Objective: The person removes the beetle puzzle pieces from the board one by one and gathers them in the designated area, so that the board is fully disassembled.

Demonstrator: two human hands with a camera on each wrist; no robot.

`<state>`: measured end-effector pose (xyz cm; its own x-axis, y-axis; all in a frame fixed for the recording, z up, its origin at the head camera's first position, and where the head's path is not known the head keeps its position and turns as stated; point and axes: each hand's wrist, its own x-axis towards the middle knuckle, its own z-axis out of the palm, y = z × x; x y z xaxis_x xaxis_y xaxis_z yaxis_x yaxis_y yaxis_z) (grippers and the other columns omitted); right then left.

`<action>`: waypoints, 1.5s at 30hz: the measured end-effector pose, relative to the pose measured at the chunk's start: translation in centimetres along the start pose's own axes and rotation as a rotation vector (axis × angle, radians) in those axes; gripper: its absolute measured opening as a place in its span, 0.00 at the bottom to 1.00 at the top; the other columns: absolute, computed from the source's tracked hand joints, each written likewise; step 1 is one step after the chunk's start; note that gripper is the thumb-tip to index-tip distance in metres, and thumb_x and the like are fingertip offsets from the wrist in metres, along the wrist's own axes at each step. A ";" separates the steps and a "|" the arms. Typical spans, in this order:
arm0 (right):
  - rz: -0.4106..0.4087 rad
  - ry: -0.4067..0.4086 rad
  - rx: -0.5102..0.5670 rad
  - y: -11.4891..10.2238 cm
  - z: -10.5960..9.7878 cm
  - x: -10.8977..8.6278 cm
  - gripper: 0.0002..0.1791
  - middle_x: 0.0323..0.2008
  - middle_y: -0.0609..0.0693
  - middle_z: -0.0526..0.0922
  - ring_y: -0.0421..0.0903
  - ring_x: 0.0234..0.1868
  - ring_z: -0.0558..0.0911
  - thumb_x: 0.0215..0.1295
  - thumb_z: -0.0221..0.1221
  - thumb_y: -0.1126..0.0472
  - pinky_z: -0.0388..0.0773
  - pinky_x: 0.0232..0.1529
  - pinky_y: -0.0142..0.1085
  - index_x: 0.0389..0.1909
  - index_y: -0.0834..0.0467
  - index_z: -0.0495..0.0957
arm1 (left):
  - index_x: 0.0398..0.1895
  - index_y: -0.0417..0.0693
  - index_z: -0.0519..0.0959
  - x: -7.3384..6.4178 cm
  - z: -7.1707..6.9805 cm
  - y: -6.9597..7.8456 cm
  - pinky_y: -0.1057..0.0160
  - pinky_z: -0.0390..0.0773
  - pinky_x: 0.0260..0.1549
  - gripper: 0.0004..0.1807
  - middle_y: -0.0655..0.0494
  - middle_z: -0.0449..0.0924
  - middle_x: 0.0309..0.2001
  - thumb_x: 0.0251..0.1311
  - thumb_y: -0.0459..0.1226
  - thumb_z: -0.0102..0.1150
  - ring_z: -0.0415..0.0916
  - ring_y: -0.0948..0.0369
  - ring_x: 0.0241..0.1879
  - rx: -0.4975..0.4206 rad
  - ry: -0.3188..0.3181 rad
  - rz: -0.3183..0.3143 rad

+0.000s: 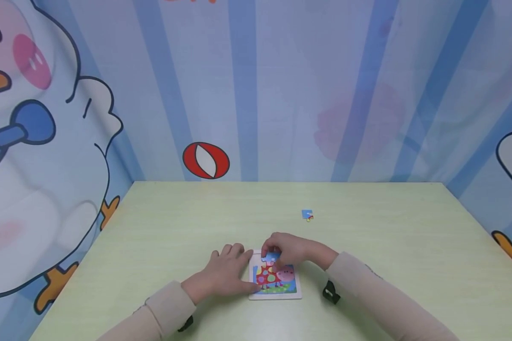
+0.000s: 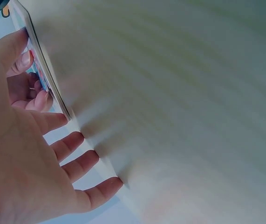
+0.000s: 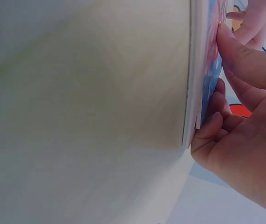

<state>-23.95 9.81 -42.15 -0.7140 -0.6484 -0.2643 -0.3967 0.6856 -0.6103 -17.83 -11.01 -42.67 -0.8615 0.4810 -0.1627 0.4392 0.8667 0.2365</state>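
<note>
A small jigsaw puzzle in a pale tray [image 1: 275, 297] lies near the front of the table, with a pink pig-faced figure in spotted red on it. My left hand [image 1: 222, 273] is spread along its left side, thumb at the lower left corner and index fingertip at the upper one. In the left wrist view, the other fingertips [image 2: 91, 157] touch the table. My right hand [image 1: 293, 249] pinches a blue puzzle piece [image 1: 271, 257] over the top part of the picture. Its curled fingers [image 3: 212, 126] are right at the tray's edge in the right wrist view.
Another blue puzzle piece [image 1: 307, 214] lies loose on the pale green table [image 1: 187, 218], beyond the tray and to the right. Behind the table hangs a striped blue cloth [image 1: 281, 94] with cartoon figures. Black straps hang under both wrists.
</note>
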 end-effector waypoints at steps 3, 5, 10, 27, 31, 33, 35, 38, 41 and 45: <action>0.014 0.004 0.003 0.1 0.0 0.0 0.14 0.38 0.44 0.73 0.45 0.42 0.70 0.54 0.69 0.66 0.70 0.47 0.41 0.39 0.49 0.79 | 0.69 0.46 0.65 0.0 0.0 0.0 0.45 0.63 0.49 0.48 0.48 0.63 0.62 0.51 0.66 0.59 0.60 0.50 0.59 -0.006 -0.003 -0.003; 0.016 0.010 0.009 0.1 0.0 0.1 0.15 0.38 0.44 0.73 0.45 0.42 0.70 0.54 0.69 0.66 0.71 0.47 0.41 0.40 0.49 0.78 | 0.69 0.46 0.65 0.0 -0.1 0.1 0.45 0.63 0.49 0.48 0.48 0.63 0.62 0.51 0.66 0.59 0.60 0.50 0.59 -0.006 -0.004 -0.003; 0.007 0.034 0.030 0.1 0.0 0.2 0.19 0.37 0.45 0.74 0.45 0.40 0.72 0.53 0.70 0.67 0.73 0.45 0.39 0.44 0.53 0.76 | 0.70 0.46 0.65 0.0 0.0 0.0 0.46 0.63 0.48 0.48 0.48 0.63 0.62 0.51 0.66 0.58 0.60 0.50 0.59 -0.003 -0.003 -0.002; -0.016 0.032 0.012 0.4 -0.6 0.1 0.13 0.33 0.44 0.76 0.43 0.37 0.73 0.53 0.70 0.63 0.72 0.42 0.37 0.38 0.51 0.78 | 0.69 0.46 0.65 0.1 0.1 -0.1 0.46 0.64 0.47 0.48 0.48 0.63 0.61 0.51 0.66 0.58 0.60 0.51 0.57 0.006 -0.001 0.001; -0.035 0.029 -0.002 0.5 -0.6 0.0 0.12 0.31 0.44 0.76 0.43 0.36 0.73 0.54 0.70 0.63 0.72 0.39 0.36 0.37 0.50 0.79 | 0.69 0.46 0.65 0.1 0.1 -0.1 0.47 0.64 0.46 0.48 0.49 0.63 0.61 0.51 0.66 0.58 0.60 0.52 0.56 0.002 0.001 0.002; -0.040 0.030 -0.009 0.5 -0.6 0.0 0.12 0.31 0.44 0.76 0.43 0.35 0.73 0.54 0.70 0.63 0.72 0.38 0.35 0.37 0.50 0.79 | 0.69 0.46 0.65 0.1 0.1 -0.1 0.47 0.63 0.47 0.48 0.49 0.63 0.61 0.51 0.66 0.58 0.60 0.52 0.56 -0.002 0.001 0.001; -0.043 0.031 -0.018 0.5 -0.6 0.0 0.12 0.31 0.44 0.76 0.43 0.35 0.73 0.54 0.70 0.64 0.72 0.38 0.35 0.37 0.49 0.79 | 0.69 0.46 0.65 0.1 0.1 -0.1 0.47 0.63 0.47 0.48 0.49 0.63 0.61 0.51 0.66 0.59 0.60 0.52 0.56 -0.005 0.001 0.001; -0.051 0.030 -0.023 0.4 -0.6 0.0 0.12 0.30 0.44 0.76 0.42 0.35 0.73 0.55 0.69 0.64 0.72 0.37 0.34 0.37 0.49 0.79 | 0.69 0.46 0.65 0.1 0.1 -0.1 0.47 0.63 0.47 0.48 0.48 0.63 0.61 0.51 0.66 0.59 0.60 0.52 0.56 -0.003 -0.001 0.000; -0.055 0.031 -0.024 0.4 -0.6 0.0 0.12 0.30 0.44 0.76 0.42 0.34 0.73 0.54 0.69 0.64 0.72 0.37 0.34 0.37 0.49 0.79 | 0.69 0.46 0.65 0.1 0.1 -0.1 0.46 0.64 0.47 0.48 0.48 0.63 0.61 0.51 0.66 0.59 0.60 0.51 0.57 -0.001 -0.002 0.000; -0.045 0.032 -0.028 0.3 -0.7 -0.1 0.12 0.30 0.45 0.76 0.43 0.34 0.73 0.55 0.69 0.64 0.72 0.37 0.35 0.38 0.49 0.80 | 0.69 0.47 0.65 0.1 0.1 -0.1 0.46 0.64 0.47 0.48 0.48 0.63 0.61 0.51 0.66 0.59 0.60 0.51 0.57 -0.002 -0.003 0.000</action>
<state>-24.38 10.33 -41.82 -0.7129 -0.6683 -0.2125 -0.4448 0.6652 -0.5997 -17.95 -11.00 -42.85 -0.8608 0.4811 -0.1661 0.4384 0.8666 0.2384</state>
